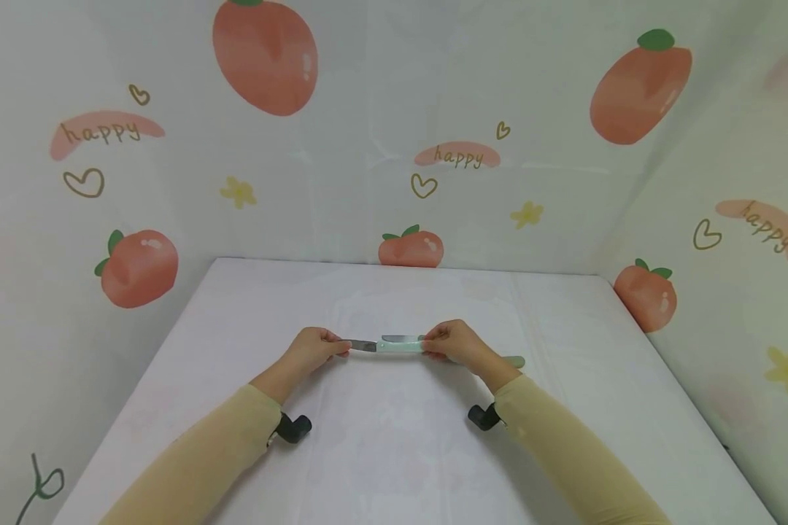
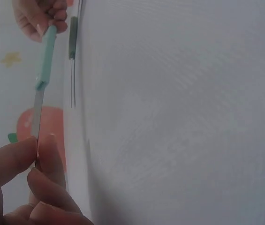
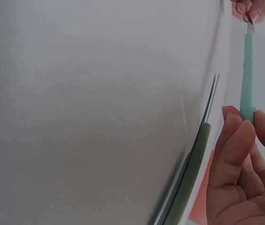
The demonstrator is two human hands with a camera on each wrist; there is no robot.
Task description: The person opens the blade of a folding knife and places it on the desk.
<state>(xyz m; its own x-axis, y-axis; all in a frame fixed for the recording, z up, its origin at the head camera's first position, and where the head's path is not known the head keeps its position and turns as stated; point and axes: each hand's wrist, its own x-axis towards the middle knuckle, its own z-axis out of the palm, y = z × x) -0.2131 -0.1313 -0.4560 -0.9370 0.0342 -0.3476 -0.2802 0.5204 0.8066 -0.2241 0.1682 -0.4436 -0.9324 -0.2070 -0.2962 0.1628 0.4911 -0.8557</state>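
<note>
A folding knife with a mint-green handle (image 1: 399, 347) is held level between the two hands, with its metal blade (image 1: 362, 345) extending left from the handle. My left hand (image 1: 311, 348) pinches the blade near its tip between thumb and fingers. At the other end, my right hand (image 1: 458, 343) pinches the end of the handle. In the left wrist view the blade (image 2: 37, 112) runs straight from the handle to the left fingertips. The right wrist view shows the handle (image 3: 248, 75) between thumb and fingers.
On the white table (image 1: 381, 452) lies a darker green handle (image 3: 193, 164) with thin metal prongs. Its rounded end (image 1: 515, 361) shows beyond the right wrist. A flat silver blade (image 1: 400, 337) appears just behind the folding knife. Fruit-patterned cloth walls (image 1: 341, 182) border the table.
</note>
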